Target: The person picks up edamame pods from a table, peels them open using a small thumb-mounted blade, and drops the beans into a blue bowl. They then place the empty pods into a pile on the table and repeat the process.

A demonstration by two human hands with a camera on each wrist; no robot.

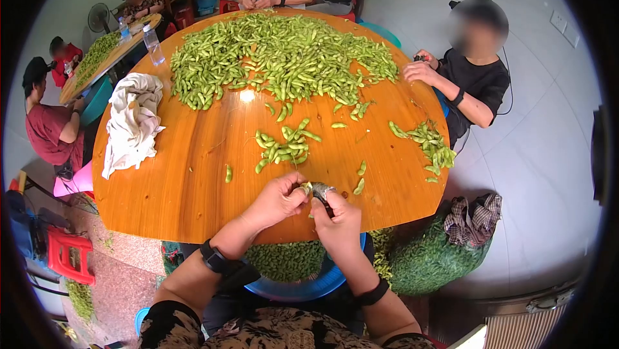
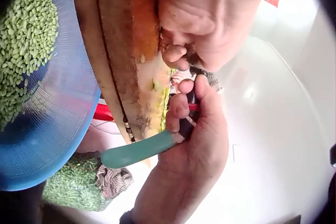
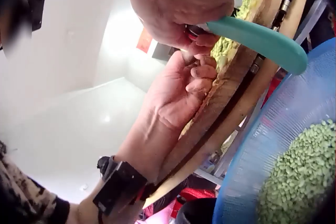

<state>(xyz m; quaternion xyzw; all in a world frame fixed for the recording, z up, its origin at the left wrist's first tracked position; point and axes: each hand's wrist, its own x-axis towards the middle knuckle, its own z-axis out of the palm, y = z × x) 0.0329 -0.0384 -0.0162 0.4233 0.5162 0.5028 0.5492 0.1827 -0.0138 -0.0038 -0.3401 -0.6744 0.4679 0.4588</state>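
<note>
Left hand (image 1: 278,197) just over table's (image 1: 151,207) near edge, fingers curled, thumb and fingertips pinching a pod (image 1: 307,187); pod mostly hidden by fingers, only a yellow-green bit shows; right hand (image 1: 338,223) right beside it, fingers wrapped round a tool (image 2: 137,150), green handle poking out of the fist toward the basin (image 1: 320,293); the tool's working end is hidden, can't tell if it touches the pod.

Small pile (image 1: 284,149) lies just in from the near edge, ahead of the left hand; big heap (image 1: 284,52) covers the far part; side pile (image 1: 431,146) by the right edge; cloth (image 1: 134,117) near the left edge; basin below the near edge, beans (image 2: 23,45) in it.

Handling, judged: pod very light, thin, bendy skin, maybe a bit slick if damp; beans inside firm but likely to bruise or squirt out under a hard squeeze; best hold is a light thumb-and-finger pinch at one end, other end free; tool looks light and stiff, take it by the handle, fingertips clear of the working end.
</note>
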